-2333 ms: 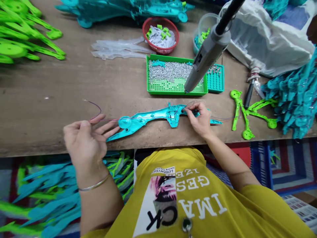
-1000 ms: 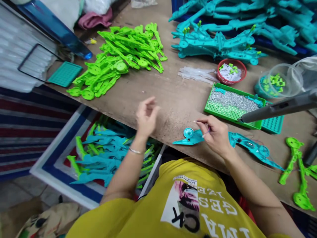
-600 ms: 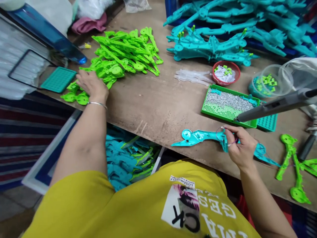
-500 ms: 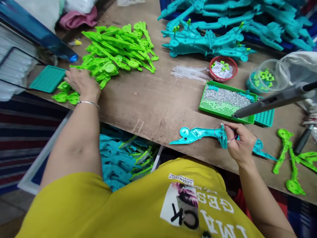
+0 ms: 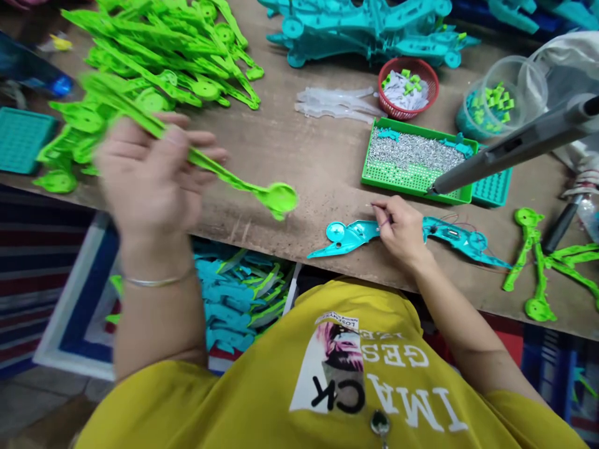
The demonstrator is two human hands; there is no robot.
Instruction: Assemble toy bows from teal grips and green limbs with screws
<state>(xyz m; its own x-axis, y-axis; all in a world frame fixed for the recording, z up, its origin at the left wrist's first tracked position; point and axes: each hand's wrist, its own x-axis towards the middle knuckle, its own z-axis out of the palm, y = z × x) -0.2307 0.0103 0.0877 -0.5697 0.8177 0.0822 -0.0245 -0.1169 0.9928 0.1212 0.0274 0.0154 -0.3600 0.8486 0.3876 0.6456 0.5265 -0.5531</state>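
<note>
My left hand (image 5: 152,168), blurred by motion, is closed around a long bright-green plastic piece (image 5: 278,198) with a round disc at its lower end. It holds the piece in the air, just right of the heap of matching green pieces (image 5: 163,56). At the table's front edge lies a turquoise bow-shaped plastic part (image 5: 456,237), hollow side up. My right hand (image 5: 401,231) rests across the middle of this part. Its thumb and forefinger pinch a thin dark wire, whose tips barely show. More thin wire runs along the part's right half. The hand hides the part's centre.
A green tray (image 5: 414,174) of small metal screws stands behind the right hand, with a grey electric screwdriver (image 5: 505,153) hanging over it. Behind are a red basket (image 5: 408,87) and a clear tub (image 5: 486,112). Green pieces (image 5: 538,268) lie at right. A crate of parts sits below.
My left hand has lifted a green piece from the heap and moved right with it. My right hand has shifted left along the turquoise part. The camera view has also moved.
</note>
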